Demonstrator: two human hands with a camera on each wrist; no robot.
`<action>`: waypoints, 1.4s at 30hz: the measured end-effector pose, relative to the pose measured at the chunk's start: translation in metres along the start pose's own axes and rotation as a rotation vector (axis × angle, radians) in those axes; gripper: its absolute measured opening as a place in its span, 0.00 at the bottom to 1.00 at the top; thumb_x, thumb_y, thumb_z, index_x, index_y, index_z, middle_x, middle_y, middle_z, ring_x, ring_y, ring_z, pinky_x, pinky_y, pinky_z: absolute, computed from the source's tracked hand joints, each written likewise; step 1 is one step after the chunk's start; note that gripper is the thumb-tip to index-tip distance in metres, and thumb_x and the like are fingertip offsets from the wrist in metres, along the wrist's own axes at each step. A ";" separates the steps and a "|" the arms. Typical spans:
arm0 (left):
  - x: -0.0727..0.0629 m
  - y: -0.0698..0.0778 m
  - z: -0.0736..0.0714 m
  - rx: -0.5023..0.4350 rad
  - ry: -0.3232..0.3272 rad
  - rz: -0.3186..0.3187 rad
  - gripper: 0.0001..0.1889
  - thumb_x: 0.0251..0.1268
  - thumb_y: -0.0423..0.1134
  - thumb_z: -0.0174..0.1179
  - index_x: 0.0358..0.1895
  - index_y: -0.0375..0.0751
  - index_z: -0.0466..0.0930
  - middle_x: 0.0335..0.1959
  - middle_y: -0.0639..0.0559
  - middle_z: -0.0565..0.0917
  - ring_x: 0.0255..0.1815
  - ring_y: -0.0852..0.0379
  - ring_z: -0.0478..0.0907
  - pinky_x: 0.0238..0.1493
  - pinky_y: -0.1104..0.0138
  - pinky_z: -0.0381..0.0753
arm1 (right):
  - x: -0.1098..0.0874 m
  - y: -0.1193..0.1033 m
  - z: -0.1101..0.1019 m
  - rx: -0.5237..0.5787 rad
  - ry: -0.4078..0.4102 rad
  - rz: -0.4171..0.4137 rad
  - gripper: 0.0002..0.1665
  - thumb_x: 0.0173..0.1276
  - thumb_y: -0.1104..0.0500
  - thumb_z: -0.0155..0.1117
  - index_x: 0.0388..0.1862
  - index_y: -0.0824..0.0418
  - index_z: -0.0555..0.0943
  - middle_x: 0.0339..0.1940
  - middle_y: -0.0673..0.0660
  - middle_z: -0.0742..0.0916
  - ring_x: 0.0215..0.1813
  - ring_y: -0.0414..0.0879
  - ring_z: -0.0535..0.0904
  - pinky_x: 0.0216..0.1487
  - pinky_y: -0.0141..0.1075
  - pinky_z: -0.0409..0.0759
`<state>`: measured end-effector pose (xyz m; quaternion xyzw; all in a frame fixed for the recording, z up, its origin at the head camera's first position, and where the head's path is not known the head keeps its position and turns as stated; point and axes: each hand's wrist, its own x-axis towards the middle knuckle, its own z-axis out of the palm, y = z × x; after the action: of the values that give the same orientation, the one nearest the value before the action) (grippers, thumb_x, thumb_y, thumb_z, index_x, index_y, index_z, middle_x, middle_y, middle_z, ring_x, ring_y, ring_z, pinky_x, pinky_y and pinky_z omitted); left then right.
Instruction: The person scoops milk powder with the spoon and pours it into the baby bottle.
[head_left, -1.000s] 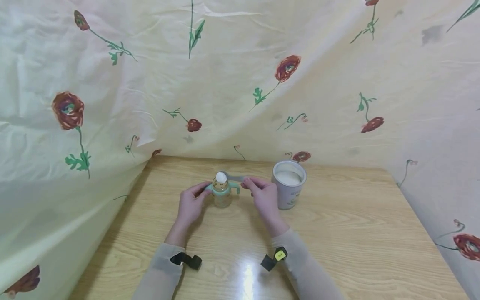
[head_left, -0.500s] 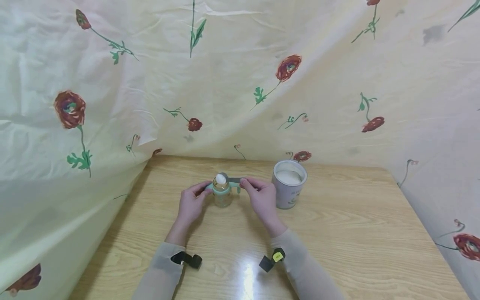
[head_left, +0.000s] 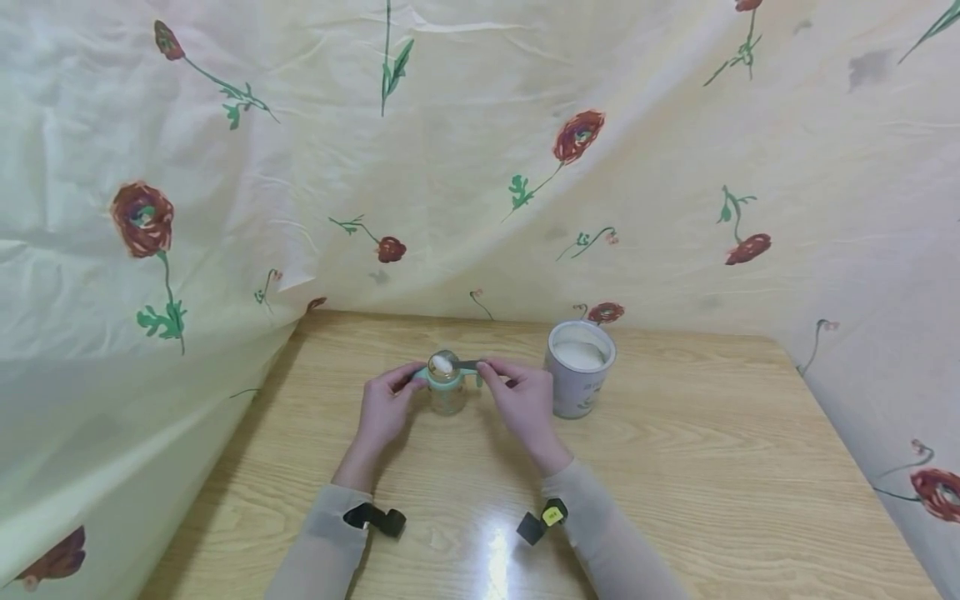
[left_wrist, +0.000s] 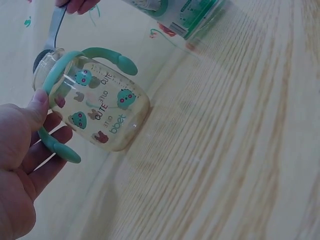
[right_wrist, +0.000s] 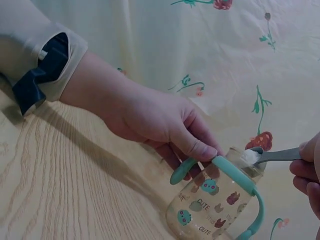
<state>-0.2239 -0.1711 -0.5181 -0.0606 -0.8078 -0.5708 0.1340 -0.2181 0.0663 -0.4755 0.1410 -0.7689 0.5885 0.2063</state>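
A clear baby bottle (left_wrist: 102, 102) with mint-green handles and "CUTE" printing stands uncapped on the table. My left hand (head_left: 385, 406) grips one handle (left_wrist: 62, 150) between thumb and fingers. In my right hand (head_left: 522, 398) I pinch the handle of a grey measuring scoop (right_wrist: 280, 155). The scoop's bowl is tilted at the bottle's mouth, and white powder (right_wrist: 248, 157) shows in it and at the neck. How much powder lies inside the bottle is hard to tell. Just right of my right hand stands an open can (head_left: 577, 387) with white powder inside.
The wooden table (head_left: 697, 450) runs toward me and to the right of the can. A flower-patterned cloth (head_left: 450, 167) hangs behind it and along both sides. Black wrist cameras sit on both sleeves (head_left: 318, 525).
The scoop has tipped and lowered into the bottle's mouth, and its heap of powder looks smaller. My right hand shifted slightly left; my left hand keeps its grip on the bottle handle.
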 end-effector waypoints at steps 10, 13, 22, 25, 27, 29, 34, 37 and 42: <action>-0.001 -0.001 -0.001 -0.001 -0.003 -0.017 0.12 0.74 0.35 0.69 0.56 0.38 0.90 0.54 0.45 0.91 0.56 0.48 0.88 0.62 0.54 0.87 | 0.001 0.007 0.001 -0.219 0.013 -0.328 0.05 0.70 0.62 0.78 0.39 0.64 0.94 0.33 0.58 0.94 0.22 0.42 0.87 0.24 0.28 0.85; -0.001 -0.001 -0.001 -0.004 -0.006 -0.018 0.13 0.74 0.35 0.69 0.56 0.38 0.90 0.54 0.45 0.91 0.56 0.48 0.88 0.62 0.54 0.87 | 0.001 0.008 0.001 -0.271 0.016 -0.397 0.05 0.69 0.63 0.79 0.38 0.65 0.94 0.33 0.58 0.94 0.27 0.46 0.90 0.28 0.31 0.88; 0.000 -0.002 0.000 -0.009 -0.007 -0.005 0.12 0.73 0.35 0.69 0.56 0.38 0.90 0.53 0.45 0.91 0.56 0.48 0.88 0.61 0.55 0.87 | 0.002 0.010 -0.001 -0.293 -0.003 -0.493 0.04 0.68 0.65 0.79 0.40 0.65 0.93 0.38 0.60 0.94 0.34 0.50 0.92 0.32 0.32 0.90; 0.001 -0.003 0.000 -0.006 -0.006 0.004 0.12 0.73 0.36 0.70 0.56 0.39 0.91 0.53 0.46 0.92 0.55 0.49 0.89 0.60 0.54 0.88 | 0.003 0.012 -0.002 -0.322 -0.011 -0.525 0.05 0.67 0.65 0.80 0.41 0.64 0.93 0.39 0.59 0.94 0.37 0.51 0.93 0.39 0.37 0.92; 0.001 -0.004 0.000 -0.002 -0.005 0.009 0.12 0.73 0.36 0.69 0.56 0.39 0.91 0.52 0.47 0.92 0.55 0.49 0.89 0.60 0.54 0.88 | 0.003 0.013 -0.002 -0.348 -0.017 -0.551 0.06 0.66 0.65 0.80 0.42 0.63 0.93 0.40 0.59 0.94 0.39 0.51 0.93 0.43 0.41 0.93; 0.001 -0.004 0.000 -0.002 -0.005 0.012 0.12 0.73 0.36 0.70 0.56 0.39 0.91 0.52 0.47 0.92 0.54 0.49 0.89 0.60 0.53 0.88 | 0.003 0.015 -0.002 -0.378 -0.021 -0.577 0.07 0.66 0.64 0.81 0.42 0.63 0.94 0.40 0.58 0.94 0.40 0.52 0.93 0.46 0.44 0.93; 0.001 -0.004 0.001 -0.007 -0.009 0.021 0.12 0.73 0.36 0.70 0.55 0.39 0.91 0.52 0.47 0.92 0.54 0.49 0.89 0.60 0.53 0.88 | 0.003 0.015 -0.004 -0.454 -0.031 -0.650 0.08 0.65 0.64 0.81 0.43 0.62 0.94 0.41 0.58 0.94 0.41 0.52 0.93 0.46 0.43 0.93; 0.001 -0.004 0.001 -0.008 -0.006 0.024 0.12 0.73 0.35 0.70 0.55 0.38 0.91 0.52 0.47 0.92 0.54 0.49 0.89 0.60 0.53 0.88 | 0.004 0.014 -0.005 -0.488 -0.035 -0.693 0.08 0.65 0.64 0.81 0.43 0.61 0.94 0.40 0.58 0.94 0.41 0.52 0.93 0.46 0.42 0.93; 0.001 -0.003 0.001 -0.008 0.000 0.027 0.12 0.72 0.34 0.71 0.55 0.37 0.91 0.52 0.45 0.92 0.53 0.48 0.89 0.60 0.53 0.88 | 0.005 0.014 -0.005 -0.494 -0.036 -0.752 0.09 0.62 0.65 0.82 0.42 0.61 0.94 0.40 0.58 0.94 0.41 0.52 0.93 0.45 0.41 0.93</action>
<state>-0.2254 -0.1712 -0.5209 -0.0719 -0.8045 -0.5723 0.1416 -0.2281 0.0749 -0.4835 0.3674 -0.7852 0.2687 0.4198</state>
